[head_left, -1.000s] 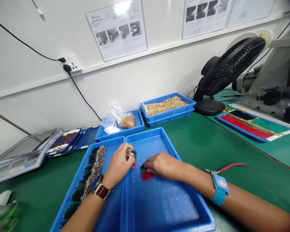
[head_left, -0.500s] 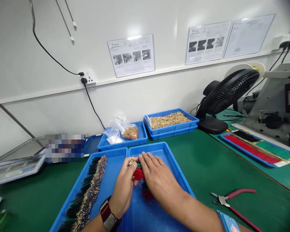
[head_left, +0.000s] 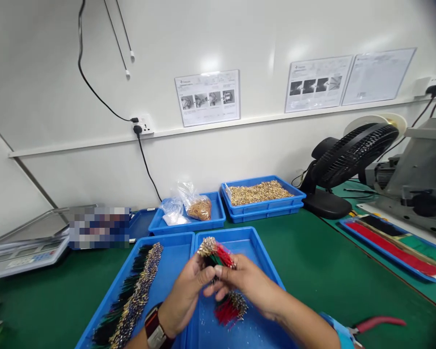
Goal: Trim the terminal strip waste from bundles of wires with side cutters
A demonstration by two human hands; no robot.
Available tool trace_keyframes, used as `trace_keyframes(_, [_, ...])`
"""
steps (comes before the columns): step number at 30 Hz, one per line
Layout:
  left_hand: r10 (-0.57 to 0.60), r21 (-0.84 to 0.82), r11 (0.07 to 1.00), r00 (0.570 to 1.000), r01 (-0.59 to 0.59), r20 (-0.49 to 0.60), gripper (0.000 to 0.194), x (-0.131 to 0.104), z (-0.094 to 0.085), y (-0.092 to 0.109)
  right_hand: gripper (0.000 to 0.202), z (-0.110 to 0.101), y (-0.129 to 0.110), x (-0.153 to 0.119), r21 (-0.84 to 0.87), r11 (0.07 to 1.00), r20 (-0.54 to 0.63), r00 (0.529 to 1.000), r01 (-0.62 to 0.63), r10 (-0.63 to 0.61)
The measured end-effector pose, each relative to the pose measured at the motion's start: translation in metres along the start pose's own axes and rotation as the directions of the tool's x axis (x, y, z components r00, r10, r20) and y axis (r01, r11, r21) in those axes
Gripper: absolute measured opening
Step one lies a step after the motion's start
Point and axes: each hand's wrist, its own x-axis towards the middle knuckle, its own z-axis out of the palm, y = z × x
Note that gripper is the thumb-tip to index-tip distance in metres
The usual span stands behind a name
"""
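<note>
Above the right blue tray (head_left: 256, 242), my left hand (head_left: 189, 288) is closed round a bundle of red, green and black wires (head_left: 218, 252) with gold metal tips. My right hand (head_left: 245, 281) grips the same bundle from the other side, its thumb near the left thumb. Below the hands, in the right tray, lies a small bunch of red wires with metal tips (head_left: 230, 308). The left blue tray (head_left: 172, 242) holds a long row of dark wires with metal tips (head_left: 138, 286).
Behind are a tray with plastic bags (head_left: 189, 223) and stacked trays of gold pieces (head_left: 263, 194). A black fan (head_left: 352, 160), a tray of coloured strips (head_left: 396, 247) and red-handled pliers (head_left: 381, 322) are at the right; a scale (head_left: 27, 257) is at the left.
My right hand has turned from lying flat over the wires to gripping them. The bundle is raised with its tips showing, and the small bunch below is more visible. The view has shifted.
</note>
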Motion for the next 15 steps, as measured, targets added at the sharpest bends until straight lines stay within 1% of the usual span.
trace_keyframes(2, [-0.068,-0.119,0.990,0.998,0.069,0.012,0.070,-0.004,0.005,-0.008,0.075,0.010,0.005,-0.001,0.049,0.997,0.093,0.994,-0.060,0.055])
trace_keyframes(5, [-0.103,-0.285,0.953,0.995,0.097,-0.005,0.062,-0.009,0.009,-0.015,0.073,0.019,0.010,-0.002,0.039,0.992,0.187,0.976,-0.121,0.112])
trace_keyframes(7, [-0.125,-0.357,0.926,0.992,0.123,0.016,0.054,-0.010,0.009,-0.015,0.071,0.014,0.008,-0.005,-0.020,0.992,0.224,0.967,-0.123,0.125])
trace_keyframes(9, [-0.119,-0.393,0.912,0.992,0.122,0.031,0.048,-0.010,0.006,-0.012,0.063,-0.001,0.000,-0.014,-0.131,0.987,0.243,0.962,-0.097,0.127])
trace_keyframes(10, [-0.103,-0.398,0.911,0.994,0.108,0.033,0.045,-0.009,0.005,-0.010,0.052,-0.012,-0.006,-0.020,-0.205,0.976,0.234,0.965,-0.073,0.121])
trace_keyframes(11, [-0.090,-0.397,0.912,0.995,0.098,0.041,0.043,-0.009,0.004,-0.007,0.042,-0.024,-0.013,-0.027,-0.284,0.957,0.193,0.975,-0.052,0.110])
trace_keyframes(13, [-0.098,-0.381,0.916,0.990,0.130,0.100,0.042,-0.008,0.003,-0.005,0.032,-0.044,-0.029,-0.039,-0.400,0.916,0.089,0.993,-0.033,0.075])
trace_keyframes(14, [-0.122,-0.367,0.914,0.980,0.173,0.158,0.041,-0.009,0.003,-0.006,0.032,-0.050,-0.037,-0.042,-0.466,0.885,0.023,1.000,-0.008,0.021])
trace_keyframes(15, [-0.154,-0.349,0.909,0.961,0.229,0.230,0.041,-0.009,0.005,-0.007,0.036,-0.051,-0.043,-0.044,-0.530,0.846,-0.032,0.995,0.067,-0.099])
